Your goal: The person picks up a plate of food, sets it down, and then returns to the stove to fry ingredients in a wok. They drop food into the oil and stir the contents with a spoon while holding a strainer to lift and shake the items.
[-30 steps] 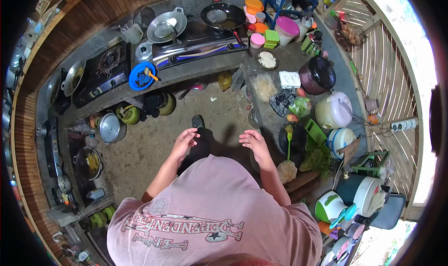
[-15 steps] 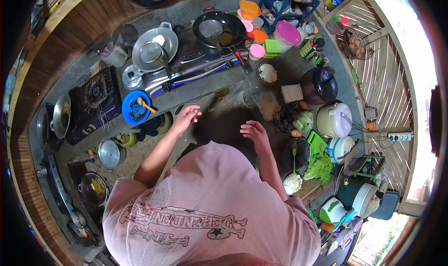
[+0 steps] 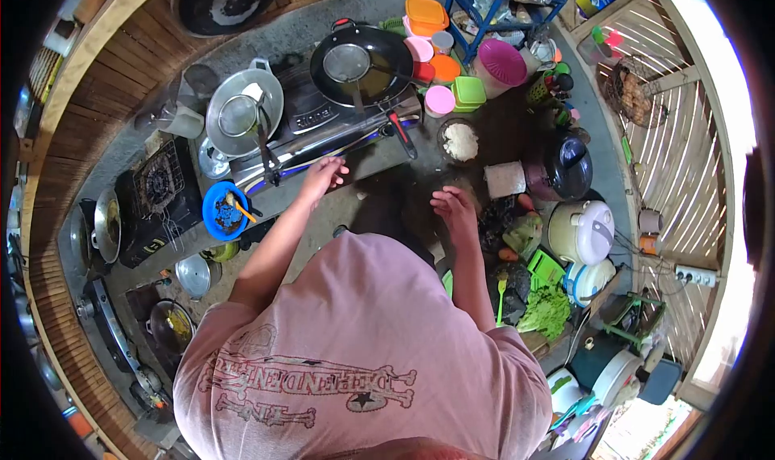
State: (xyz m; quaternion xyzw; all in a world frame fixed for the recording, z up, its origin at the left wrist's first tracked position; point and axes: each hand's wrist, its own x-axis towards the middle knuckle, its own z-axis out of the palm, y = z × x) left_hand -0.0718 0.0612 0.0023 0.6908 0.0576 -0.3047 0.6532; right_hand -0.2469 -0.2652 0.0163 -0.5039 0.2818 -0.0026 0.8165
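Observation:
My left hand hovers over the edge of the stove counter with loosely bent fingers, holding nothing. Just beyond it are the gas stove, a black wok with a strainer laid across it, and a silver pan with a second strainer. My right hand, also unfilled, has its fingers apart and slightly curled. Close to that hand are a bowl of white food, perhaps rice or flour, and a pale block.
A blue bowl with an orange-handled utensil stands at left near a second stove. On the right are a dark lidded pot, a rice cooker, leafy greens and a green grater-like tool. Colourful containers line the back.
The view has shifted as my body moved nearer the stove counter. Both hands have moved forward with it, my left closer to the stove edge. Neither has taken hold of anything.

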